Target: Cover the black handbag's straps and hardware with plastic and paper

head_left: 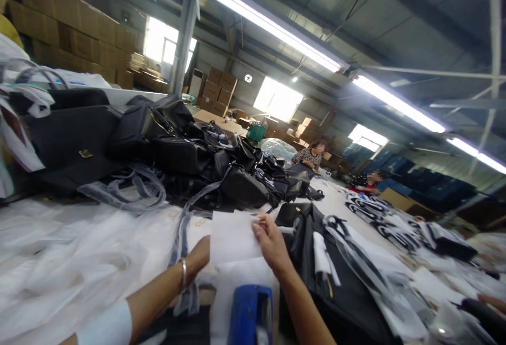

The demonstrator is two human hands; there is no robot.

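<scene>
A white sheet of thin paper [231, 237] stands up in front of me over the white table [118, 239]. My right hand [272, 244] pinches its right edge with closed fingers. My left hand [201, 254], with a silver bangle on the wrist, is behind the sheet's left side, and the paper hides its fingers. A blue tape dispenser [251, 313] sits just below the sheet, near me. A black bag [336, 282] lies to the right of my right hand.
A heap of black handbags [190, 155] with clear plastic straps fills the table beyond the sheet. Crumpled white wrapping [59, 260] lies at left. Two people [312, 156] sit far down the table. Cardboard boxes [67, 34] are stacked at the back left.
</scene>
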